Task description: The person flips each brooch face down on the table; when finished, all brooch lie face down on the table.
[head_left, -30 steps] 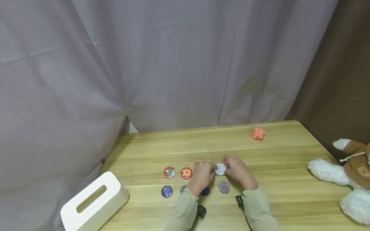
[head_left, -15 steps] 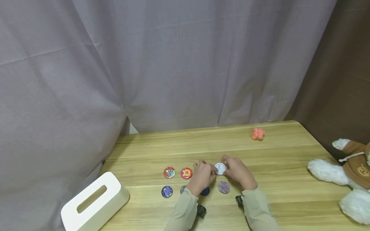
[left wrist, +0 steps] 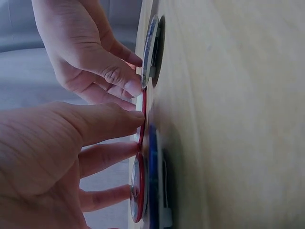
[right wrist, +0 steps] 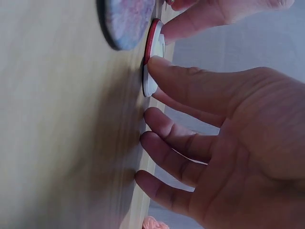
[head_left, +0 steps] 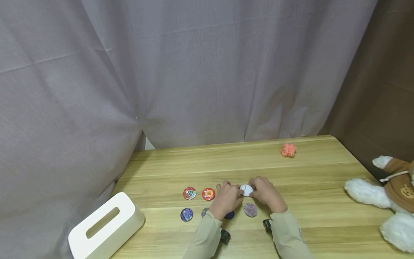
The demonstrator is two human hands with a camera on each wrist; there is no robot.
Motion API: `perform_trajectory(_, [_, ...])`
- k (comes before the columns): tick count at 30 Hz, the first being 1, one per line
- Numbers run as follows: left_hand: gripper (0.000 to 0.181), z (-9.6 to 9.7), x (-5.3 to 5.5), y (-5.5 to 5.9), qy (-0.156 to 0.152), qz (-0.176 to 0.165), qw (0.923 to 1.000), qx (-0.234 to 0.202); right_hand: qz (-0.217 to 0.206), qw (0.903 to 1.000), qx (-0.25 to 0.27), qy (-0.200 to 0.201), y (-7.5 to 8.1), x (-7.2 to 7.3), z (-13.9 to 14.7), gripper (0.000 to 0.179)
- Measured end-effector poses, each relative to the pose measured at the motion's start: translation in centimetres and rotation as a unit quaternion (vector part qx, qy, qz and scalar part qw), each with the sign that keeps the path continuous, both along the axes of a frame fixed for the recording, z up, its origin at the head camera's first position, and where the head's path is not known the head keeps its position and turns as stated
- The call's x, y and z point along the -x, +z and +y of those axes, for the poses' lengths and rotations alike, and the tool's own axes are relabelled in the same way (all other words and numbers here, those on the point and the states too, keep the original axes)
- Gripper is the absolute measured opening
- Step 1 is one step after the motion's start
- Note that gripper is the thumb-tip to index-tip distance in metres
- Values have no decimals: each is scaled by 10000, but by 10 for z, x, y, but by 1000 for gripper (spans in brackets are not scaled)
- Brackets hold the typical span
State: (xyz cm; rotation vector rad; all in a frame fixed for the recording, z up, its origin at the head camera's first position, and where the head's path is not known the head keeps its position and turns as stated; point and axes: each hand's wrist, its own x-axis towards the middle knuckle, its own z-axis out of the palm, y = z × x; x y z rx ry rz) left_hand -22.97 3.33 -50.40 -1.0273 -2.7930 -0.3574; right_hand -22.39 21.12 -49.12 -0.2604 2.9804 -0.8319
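A round button badge lies face down between both hands, its white back and pin showing in the head view. My left hand pinches its left edge, while the right hand holds its right edge with thumb and finger. From the right wrist, the badge's red rim shows beside the right thumb. Nearer the body is a pinkish marbled badge. A dark blue badge and a greyish one are partly hidden by the left hand.
Left of the hands lie a red tree badge, a red-and-gold badge and a blue swirled badge. A white tissue box stands at the front left. Coral yarn sits at the back, a plush toy at the right.
The badge between the hands is tilted a little differently, its white back looking flatter. The right hand's fingers have shifted slightly; the left hand stays nearly in place.
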Motion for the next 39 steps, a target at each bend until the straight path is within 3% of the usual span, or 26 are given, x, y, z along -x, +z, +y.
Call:
perform_trajectory(7, [6,-1,-2,2,108,-216,9997,-50,-124,9998,-113,-52,1,-1,-3,12])
perform_trajectory(14, [5,0,1,0,119,-456,9975,-521,-150,9998,-109,-39,5,-1,-2,13])
perform_trajectory(21, [11,-5,6,1,184,-638,9948,-776,302,9994,150,12,10,-3,-1,29])
perform_trajectory(26, [34,-10,6,6,288,-779,9926,-888,437,9988,189,138,14,-1,-6,29])
perform_trajectory(33, [40,-16,6,14,498,-709,9924,-876,645,9976,169,209,16,2,-13,26])
perform_trajectory(39, [34,-21,4,16,459,-691,9914,-1016,650,9972,319,198,19,-2,-20,26])
